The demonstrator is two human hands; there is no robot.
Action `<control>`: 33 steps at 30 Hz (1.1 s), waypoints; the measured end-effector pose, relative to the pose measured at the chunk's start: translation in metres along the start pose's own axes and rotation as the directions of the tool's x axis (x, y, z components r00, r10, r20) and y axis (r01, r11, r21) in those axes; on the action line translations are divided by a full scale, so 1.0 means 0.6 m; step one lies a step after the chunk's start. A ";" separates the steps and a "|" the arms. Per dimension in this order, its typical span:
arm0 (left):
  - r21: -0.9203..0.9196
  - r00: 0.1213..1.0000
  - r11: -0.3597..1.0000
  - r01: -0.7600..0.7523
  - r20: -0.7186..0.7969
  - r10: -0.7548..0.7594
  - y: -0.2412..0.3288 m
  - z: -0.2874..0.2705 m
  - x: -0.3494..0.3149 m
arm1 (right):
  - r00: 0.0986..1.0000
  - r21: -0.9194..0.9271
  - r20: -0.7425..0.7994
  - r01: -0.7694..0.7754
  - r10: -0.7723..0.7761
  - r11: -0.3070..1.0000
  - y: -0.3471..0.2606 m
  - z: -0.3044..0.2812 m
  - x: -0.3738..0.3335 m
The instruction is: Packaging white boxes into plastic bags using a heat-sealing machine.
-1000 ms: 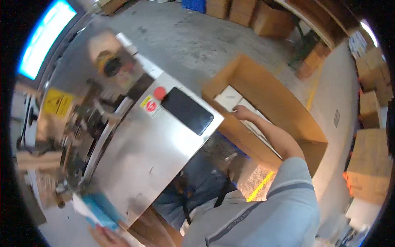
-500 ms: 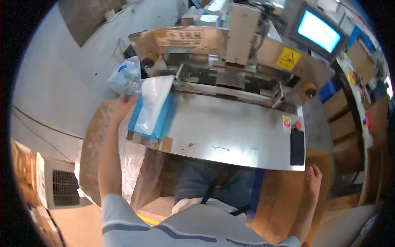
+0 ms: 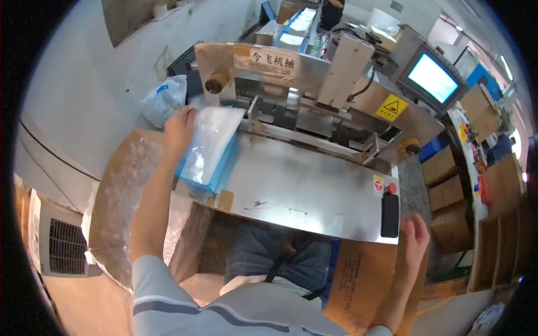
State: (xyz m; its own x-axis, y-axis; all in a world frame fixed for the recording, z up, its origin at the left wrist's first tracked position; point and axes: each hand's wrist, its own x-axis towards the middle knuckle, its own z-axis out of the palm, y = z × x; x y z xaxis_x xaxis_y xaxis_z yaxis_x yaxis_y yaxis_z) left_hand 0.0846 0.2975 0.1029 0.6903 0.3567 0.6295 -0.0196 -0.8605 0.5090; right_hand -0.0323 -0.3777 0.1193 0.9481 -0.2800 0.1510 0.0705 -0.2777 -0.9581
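My left hand (image 3: 180, 130) is at the upper left edge of a stack of clear plastic bags (image 3: 211, 131), its fingers closed on the edge of a bag. The stack lies on a blue box (image 3: 203, 186) at the left end of a metal machine table (image 3: 291, 179). My right hand (image 3: 416, 235) hangs beside the table's right front corner, holding nothing, with its fingers loosely apart. Close to it are a black rectangular panel (image 3: 390, 215) and a red button (image 3: 390, 189).
Behind the table stands the machine's metal frame (image 3: 269, 64) with a clamp bar (image 3: 308, 140). A lit screen (image 3: 433, 78) is at the back right. A bag-lined carton (image 3: 126, 196) stands at left, another carton (image 3: 358, 280) at lower right. A white plastic sack (image 3: 163, 101) lies by the wall.
My left hand has moved up and right from beside the blue box to the bags' edge. My right hand remains by the table's corner, its fingers spread more. The view has shifted slightly.
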 end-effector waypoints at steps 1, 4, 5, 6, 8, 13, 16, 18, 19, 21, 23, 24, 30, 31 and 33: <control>-0.005 1.000 1.000 -0.017 0.003 0.017 0.040 -0.008 -0.003 | 0.995 -0.041 0.063 0.081 -0.078 0.996 -0.012 0.029 0.012; -0.023 0.967 0.988 -0.155 0.203 0.157 0.170 -0.030 -0.053 | 0.922 -0.099 0.225 0.344 -0.316 0.934 -0.062 0.152 0.015; -0.078 0.939 0.971 -0.225 0.249 0.237 0.210 -0.040 -0.084 | 0.864 -0.147 0.257 0.477 -0.432 0.866 -0.100 0.202 0.004; -0.181 0.902 0.952 -0.245 0.317 0.293 0.243 -0.049 -0.121 | 0.743 -0.265 0.305 0.667 -0.595 0.697 -0.169 0.250 -0.010; -0.389 0.818 0.883 -0.262 0.397 0.417 0.312 -0.055 -0.182 | 0.696 -0.152 0.220 0.717 -0.684 0.681 -0.199 0.327 -0.032; -0.591 0.797 0.800 0.103 0.530 0.289 0.410 -0.079 -0.254 | 0.687 -0.048 0.690 0.356 -0.227 0.933 -0.128 0.333 -0.034; -0.593 0.787 0.751 0.290 0.594 0.165 0.392 -0.056 -0.293 | 0.725 -0.029 0.528 0.536 -0.442 0.844 -0.113 0.331 -0.052; -0.302 0.511 0.663 0.684 0.848 -0.141 0.383 -0.046 -0.307 | 0.669 -0.017 0.347 0.706 -0.658 0.708 -0.108 0.328 -0.060; -0.301 0.507 0.663 0.685 0.851 -0.137 0.367 -0.028 -0.320 | 0.617 0.015 0.353 0.748 -0.703 0.664 -0.106 0.323 -0.060; -0.188 0.400 0.681 0.708 0.901 -0.168 0.335 0.006 -0.340 | 0.568 0.039 0.356 0.784 -0.742 0.619 -0.097 0.315 -0.062; -0.375 0.731 0.839 0.394 0.681 -0.039 0.368 0.004 -0.343 | 0.532 -0.004 0.572 0.763 -0.624 0.647 -0.071 0.307 -0.065; -0.427 0.920 0.904 0.002 0.355 0.165 0.381 0.003 -0.342 | 0.543 -0.014 0.571 0.757 -0.616 0.654 -0.064 0.304 -0.064; -0.435 0.439 0.900 -0.039 0.802 0.406 0.410 0.005 -0.268 | 0.487 -0.055 0.724 0.747 -0.489 0.663 -0.050 0.301 -0.050; -0.452 0.398 0.886 -0.104 0.797 0.454 0.383 0.024 -0.267 | 0.486 -0.053 0.724 0.746 -0.490 0.663 -0.049 0.301 -0.043; -0.466 0.390 0.870 -0.160 0.780 0.490 0.367 0.031 -0.263 | 0.468 -0.004 0.767 0.688 -0.439 0.726 -0.045 0.297 -0.036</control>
State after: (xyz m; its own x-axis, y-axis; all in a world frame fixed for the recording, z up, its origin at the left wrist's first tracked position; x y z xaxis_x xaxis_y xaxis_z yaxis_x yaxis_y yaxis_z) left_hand -0.0152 0.0446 0.1047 0.8237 -0.5659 0.0366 -0.4648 -0.6366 0.6154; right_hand 0.0005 -0.2007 0.0984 0.6509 0.6952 0.3049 0.7018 -0.3979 -0.5909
